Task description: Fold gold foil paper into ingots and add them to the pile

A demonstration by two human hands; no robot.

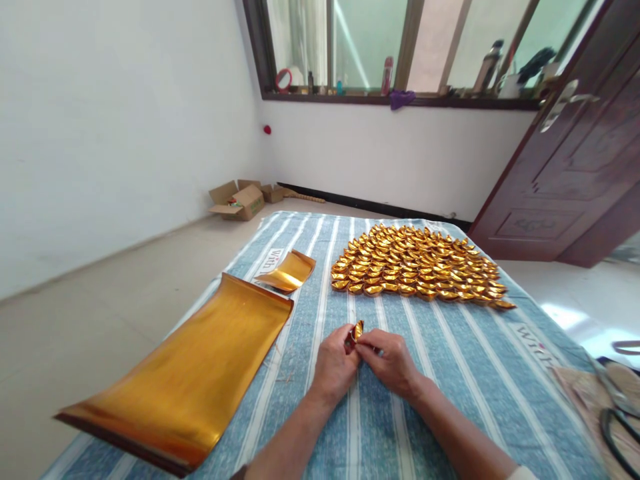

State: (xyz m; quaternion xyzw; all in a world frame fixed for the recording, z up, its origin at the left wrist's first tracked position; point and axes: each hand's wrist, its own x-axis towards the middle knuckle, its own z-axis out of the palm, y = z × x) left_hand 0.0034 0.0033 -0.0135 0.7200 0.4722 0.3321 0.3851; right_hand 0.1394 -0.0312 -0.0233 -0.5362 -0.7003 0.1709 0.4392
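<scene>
Between my two hands is a small folded gold foil paper ingot (357,331), held above the striped cloth. My left hand (334,360) grips it from the left, with fingers closed around its side. The fingertips of my right hand (389,357) pinch its lower right edge. Part of the piece is hidden by my fingers. Beyond my hands, many finished-looking gold foil ingots (415,263) lie in tight rows. To the left rests a long stack of gold foil sheets (190,367), its ends curling up. A smaller gold foil sheet (290,270) lies behind it.
A blue and white striped cloth (310,413) covers the table. Scissors (613,400) lie at the right edge on a tan piece. On the floor stands an open cardboard box (240,200). A brown door (560,153) is at the right, beside a window sill (360,100) with bottles.
</scene>
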